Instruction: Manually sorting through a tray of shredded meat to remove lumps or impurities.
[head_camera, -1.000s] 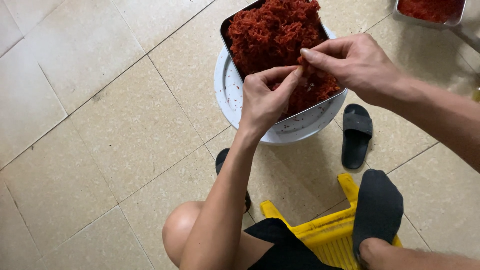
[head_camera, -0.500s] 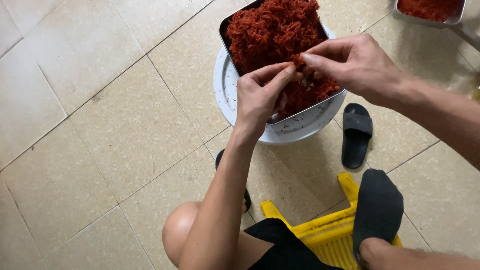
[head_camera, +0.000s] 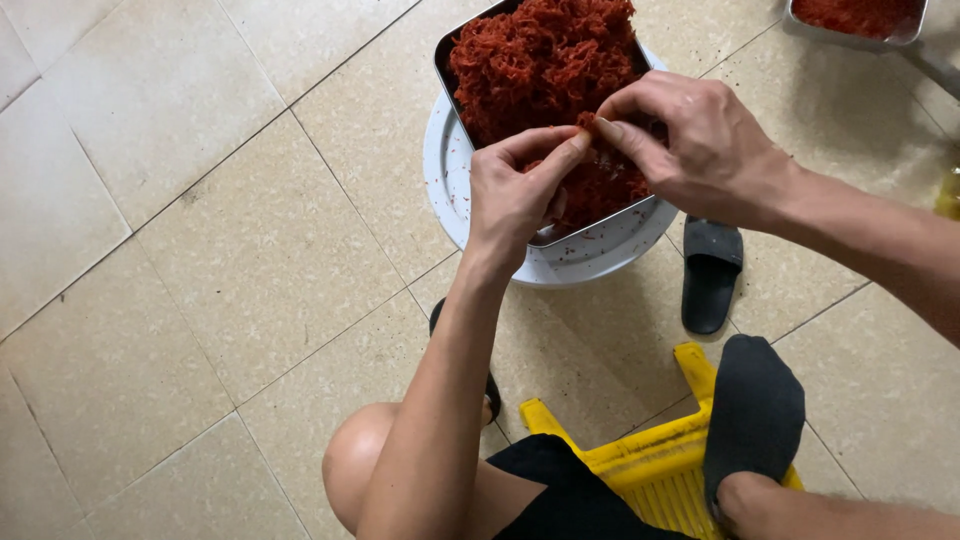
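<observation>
The left hand (head_camera: 515, 195) and right hand (head_camera: 700, 140) pinched one small clump of red shreds (head_camera: 590, 128) over the metal tray's (head_camera: 445, 75) near edge; most of the heaped shreds (head_camera: 540, 60) remained unpicked.

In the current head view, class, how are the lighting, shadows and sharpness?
Head view: soft, even light; faint shadows under the white basin and slipper; both hands and the red shreds look sharp; a mild glint on the tray rim.
</observation>
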